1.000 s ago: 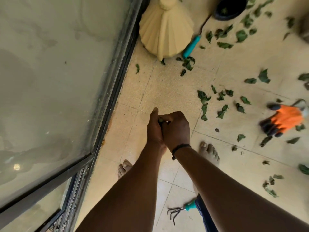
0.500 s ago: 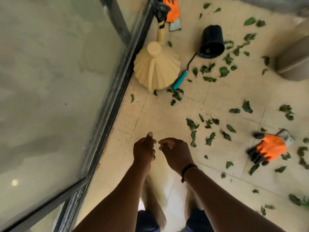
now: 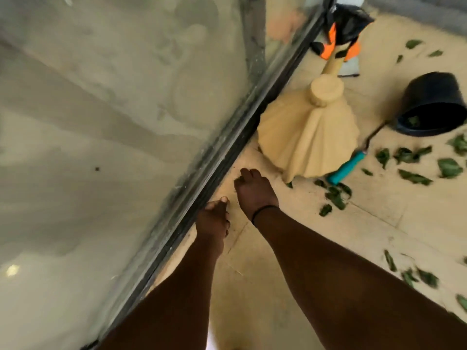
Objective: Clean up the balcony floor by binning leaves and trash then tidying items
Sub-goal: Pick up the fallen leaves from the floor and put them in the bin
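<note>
Hands have parted since a second ago: left hand (image 3: 213, 219) and right hand (image 3: 254, 190), loosely curled and holding nothing, reach toward the cream broom (image 3: 310, 137), leaves (image 3: 334, 195) still unbinned.

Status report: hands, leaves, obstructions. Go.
Left hand and right hand hold nothing. Leaves unbinned on floor. Teal-handled tool beside beige broom.

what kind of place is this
Most likely a home balcony or patio: a tiled floor strewn with green leaves runs beside a sliding glass door, with a black plant pot lying on its side.
</note>
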